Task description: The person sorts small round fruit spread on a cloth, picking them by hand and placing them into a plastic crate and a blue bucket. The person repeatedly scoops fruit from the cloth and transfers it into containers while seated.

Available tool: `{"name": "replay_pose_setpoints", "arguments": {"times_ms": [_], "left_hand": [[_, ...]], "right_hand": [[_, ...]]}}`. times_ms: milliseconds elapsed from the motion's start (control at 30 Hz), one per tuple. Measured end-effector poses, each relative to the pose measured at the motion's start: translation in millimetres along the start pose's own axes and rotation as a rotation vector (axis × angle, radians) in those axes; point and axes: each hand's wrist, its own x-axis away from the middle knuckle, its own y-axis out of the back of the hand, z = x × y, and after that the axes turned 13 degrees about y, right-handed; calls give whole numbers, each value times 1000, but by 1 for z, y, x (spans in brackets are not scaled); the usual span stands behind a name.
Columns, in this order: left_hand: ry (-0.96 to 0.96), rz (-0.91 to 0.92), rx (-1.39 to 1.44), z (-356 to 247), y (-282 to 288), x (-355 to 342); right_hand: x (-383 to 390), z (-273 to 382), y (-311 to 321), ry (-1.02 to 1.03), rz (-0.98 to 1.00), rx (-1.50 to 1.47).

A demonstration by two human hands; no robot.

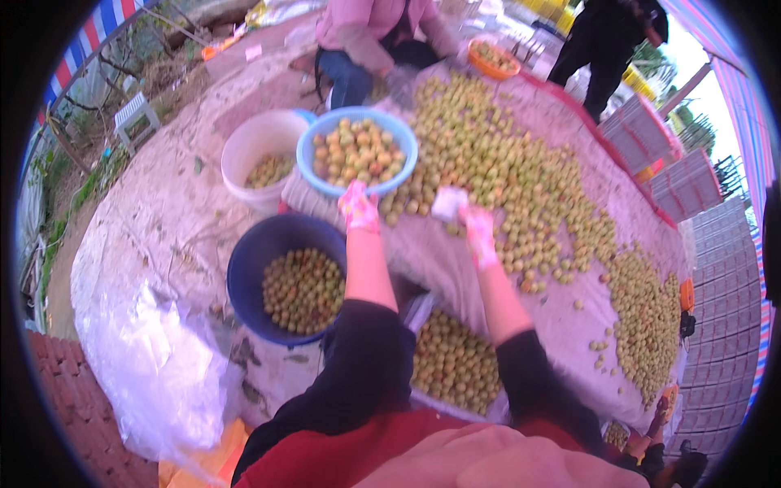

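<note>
Left fingers (359, 205) grip the blue bowl (325, 189); right fingers (472, 216), right of the bowl, hold a white item (448, 203) beside the fruit pile (504, 167).

Daylight: bright and diffuse, a pink-violet cast over the ground cloth (154, 236)
Sky (686, 45): washed out to near white, upper right
Clear plastic (159, 354): strongest glare, white patches on its folds
Dark blue bucket (246, 281): inner wall shaded
Black sleeves (368, 350): very dark, folds barely readable
White piece (447, 203) at the right hand (478, 232): pale, surface detail lost
Fruit (504, 179): softly focused, the far ones smearing together
Grey stack (722, 285): curved by the fisheye
Picture rim: black corners, bluish-violet fringe
</note>
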Motion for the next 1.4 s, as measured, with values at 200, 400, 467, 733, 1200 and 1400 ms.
{"name": "replay_pose_setpoints", "arguments": {"times_ms": [200,400,467,733,1200,1400], "left_hand": [[693,-19,903,0,-22,-7],[294,25,458,-11,1,-8],[18,266,769,-30,20,3],[137,260,181,-64,45,166],[-126,637,-899,-45,10,224],[-408,1162,-1166,-32,-26,249]], "right_hand": [[187,24,90,-376,-27,-549],[309,10,132,-459,-148,-287],[338,4,139,-443,-105,-410],[377,-15,58,-761,-146,-691],[411,-1,220,-578,297,632],[321,12,234,-411,158,490]]}}
